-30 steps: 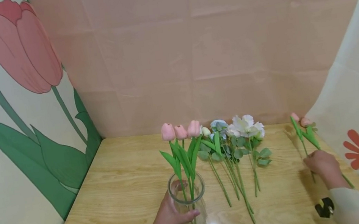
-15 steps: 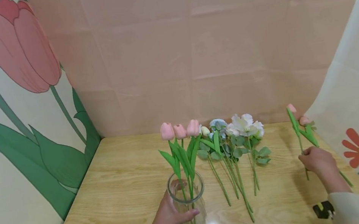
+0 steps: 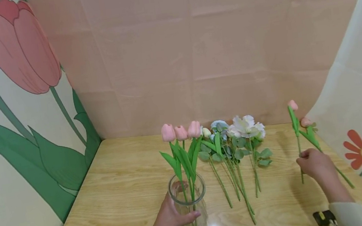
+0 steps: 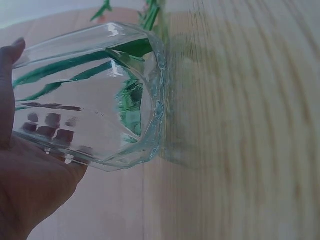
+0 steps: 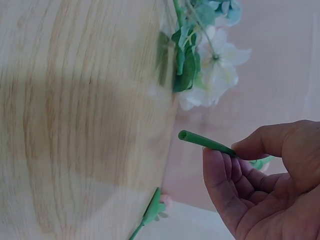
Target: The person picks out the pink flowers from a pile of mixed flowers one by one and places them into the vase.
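A clear glass vase [image 3: 191,219] stands at the front middle of the table, with three pink tulips [image 3: 181,133] upright in it. My left hand [image 3: 172,216] grips the vase from its left side; in the left wrist view the stems show through the glass [image 4: 100,95]. At the right, my right hand [image 3: 316,163] pinches the green stem of a single pink tulip [image 3: 294,117] between thumb and fingers, holding it upright. The cut end of that stem [image 5: 202,140] sticks out past the fingertips in the right wrist view.
Another pink tulip [image 3: 309,135] lies along the table's right edge. Several loose stems with white flowers [image 3: 247,127] and blue flowers [image 3: 219,126] lie right of the vase. A pink backdrop [image 3: 193,49] hangs behind the wooden table [image 3: 116,199].
My right hand has moved slightly left, lifting the pinched tulip and bringing it more upright, away from the tulip at the edge. My left hand stays on the vase.
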Available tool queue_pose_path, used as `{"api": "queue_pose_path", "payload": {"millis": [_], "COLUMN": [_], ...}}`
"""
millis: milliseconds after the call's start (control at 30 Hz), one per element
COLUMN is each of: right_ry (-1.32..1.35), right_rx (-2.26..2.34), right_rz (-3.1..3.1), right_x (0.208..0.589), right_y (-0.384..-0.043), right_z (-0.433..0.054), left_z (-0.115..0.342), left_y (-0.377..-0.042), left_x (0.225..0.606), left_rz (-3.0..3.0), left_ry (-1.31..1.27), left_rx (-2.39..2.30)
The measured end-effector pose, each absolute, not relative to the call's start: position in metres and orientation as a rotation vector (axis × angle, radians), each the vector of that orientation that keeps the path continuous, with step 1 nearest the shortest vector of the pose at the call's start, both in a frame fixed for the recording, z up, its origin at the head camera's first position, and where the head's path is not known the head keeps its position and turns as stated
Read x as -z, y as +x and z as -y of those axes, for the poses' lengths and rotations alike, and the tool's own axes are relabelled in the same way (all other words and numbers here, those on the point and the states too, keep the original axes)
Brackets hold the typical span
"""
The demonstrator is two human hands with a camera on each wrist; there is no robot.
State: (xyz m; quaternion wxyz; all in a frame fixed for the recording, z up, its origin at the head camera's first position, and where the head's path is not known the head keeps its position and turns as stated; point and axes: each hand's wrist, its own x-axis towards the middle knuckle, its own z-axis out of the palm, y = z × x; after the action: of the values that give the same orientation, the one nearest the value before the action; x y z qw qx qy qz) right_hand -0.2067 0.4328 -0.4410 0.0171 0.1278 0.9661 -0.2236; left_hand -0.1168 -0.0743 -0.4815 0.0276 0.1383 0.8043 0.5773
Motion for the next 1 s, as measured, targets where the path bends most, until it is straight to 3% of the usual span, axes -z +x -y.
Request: {"api": "queue_pose_path", "payload": {"millis": [1000], "right_ry": [0.181], "right_rx": [0.832], "right_rz": [-3.173], "right_x": [0.405], "right_y": [-0.161], "right_z": [-0.351], "left_z": [0.075], "left_y": [-0.117], "left_x": [0.482], "left_rz": [-2.481], "left_ry": [0.437], "left_rx": [-1.795]}}
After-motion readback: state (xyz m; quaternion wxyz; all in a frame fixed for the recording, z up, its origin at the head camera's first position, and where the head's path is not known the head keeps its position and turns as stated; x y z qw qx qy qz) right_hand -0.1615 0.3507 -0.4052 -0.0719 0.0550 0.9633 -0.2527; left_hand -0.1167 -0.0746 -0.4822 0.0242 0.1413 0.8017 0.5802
